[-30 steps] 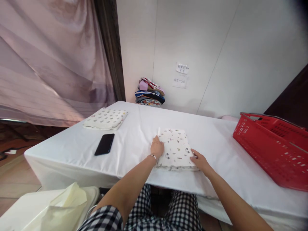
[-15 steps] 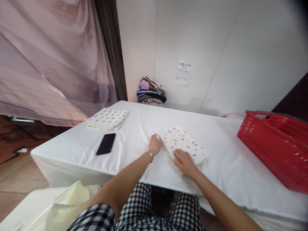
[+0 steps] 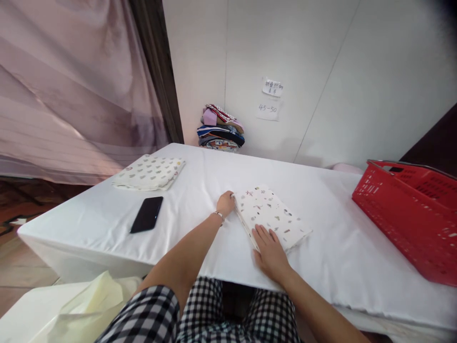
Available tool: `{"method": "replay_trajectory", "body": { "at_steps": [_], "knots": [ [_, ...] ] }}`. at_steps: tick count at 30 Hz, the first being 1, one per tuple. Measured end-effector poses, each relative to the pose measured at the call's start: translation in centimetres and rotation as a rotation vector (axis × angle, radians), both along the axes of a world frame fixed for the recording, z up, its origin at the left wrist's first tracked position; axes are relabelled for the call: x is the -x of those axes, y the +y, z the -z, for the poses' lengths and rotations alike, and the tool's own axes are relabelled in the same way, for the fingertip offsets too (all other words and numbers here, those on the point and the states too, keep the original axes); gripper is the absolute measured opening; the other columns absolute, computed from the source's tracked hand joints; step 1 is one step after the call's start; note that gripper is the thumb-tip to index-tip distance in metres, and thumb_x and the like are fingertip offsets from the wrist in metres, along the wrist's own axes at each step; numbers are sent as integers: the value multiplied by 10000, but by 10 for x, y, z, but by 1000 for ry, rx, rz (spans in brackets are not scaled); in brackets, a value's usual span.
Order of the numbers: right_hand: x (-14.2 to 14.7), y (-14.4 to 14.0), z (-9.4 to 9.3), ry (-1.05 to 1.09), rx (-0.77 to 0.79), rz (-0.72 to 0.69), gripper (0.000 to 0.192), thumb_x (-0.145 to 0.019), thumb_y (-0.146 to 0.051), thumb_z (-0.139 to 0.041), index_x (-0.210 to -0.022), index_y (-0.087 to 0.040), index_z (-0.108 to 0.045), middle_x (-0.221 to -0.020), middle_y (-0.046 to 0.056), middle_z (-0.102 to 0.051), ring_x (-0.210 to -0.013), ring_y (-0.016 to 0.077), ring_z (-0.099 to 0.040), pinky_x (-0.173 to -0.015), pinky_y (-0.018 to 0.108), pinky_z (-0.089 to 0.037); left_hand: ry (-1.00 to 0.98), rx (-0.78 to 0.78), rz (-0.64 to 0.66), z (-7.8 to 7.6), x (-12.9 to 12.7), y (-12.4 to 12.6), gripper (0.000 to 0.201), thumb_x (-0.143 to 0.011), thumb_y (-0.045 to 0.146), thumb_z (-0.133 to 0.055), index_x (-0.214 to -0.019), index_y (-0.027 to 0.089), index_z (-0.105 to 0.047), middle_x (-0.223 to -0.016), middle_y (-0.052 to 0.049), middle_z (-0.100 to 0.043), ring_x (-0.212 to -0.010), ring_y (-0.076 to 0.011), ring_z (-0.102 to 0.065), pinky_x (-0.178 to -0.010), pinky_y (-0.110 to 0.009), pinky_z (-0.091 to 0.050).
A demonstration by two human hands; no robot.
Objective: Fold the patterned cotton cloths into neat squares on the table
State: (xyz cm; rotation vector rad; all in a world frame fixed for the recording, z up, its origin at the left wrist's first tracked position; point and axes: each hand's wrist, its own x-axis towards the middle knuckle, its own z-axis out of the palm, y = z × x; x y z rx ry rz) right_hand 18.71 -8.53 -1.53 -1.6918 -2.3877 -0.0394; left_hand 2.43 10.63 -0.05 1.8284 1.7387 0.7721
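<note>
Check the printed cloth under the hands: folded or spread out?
Folded. The printed cloth lies as a compact rectangle with stacked layers showing along its near edge; left hand at its corner, right hand flat on it.

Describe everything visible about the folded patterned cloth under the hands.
The folded cloth is cream-white fabric with small scattered grey, green and red motifs. It lies flat on the white table, folded into a layered rectangle turned at an angle to the table edge. The left hand touches its far-left corner; the right hand presses flat on its near corner.
</note>
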Motion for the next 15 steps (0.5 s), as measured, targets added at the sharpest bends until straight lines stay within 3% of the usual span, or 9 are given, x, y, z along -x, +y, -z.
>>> {"method": "replay_trajectory", "body": {
  "at_steps": [5, 10, 15],
  "knots": [
    [4, -11, 9, 27, -105, -5, 492, -862, -205, -383, -1346, -119, -400, -1433, 102, -344, -1331, 226, -275, -1089, 424, -223, -63, -64, 20, 10, 7, 1, 290, -831, 160, -441, -1073, 226, -588, -1039, -29, -645, -976, -168, -575, -870, -276, -436],
    [4, -15, 13, 44, -152, -12, 476, -864, -189, -381, -1335, -123, -415, -1423, 101, -362, -1321, 227, -292, -1080, 430, -247, -246, 61, 66, 15, 13, 8, 454, -763, 107, -491, -1195, 231, -553, -978, 1, -661, -863, -126, -599, -822, -224, -458],
    [4, -13, 13, 32, -157, -18, 502, -834, -152, -385, -1333, -116, -415, -1422, 99, -363, -1323, 232, -289, -1078, 433, -250, -279, 101, 21, 10, 10, 9, 392, -743, 111, -485, -1088, 221, -632, -918, 6, -678, -799, -124, -606, -728, -202, -474]
  ]
}}
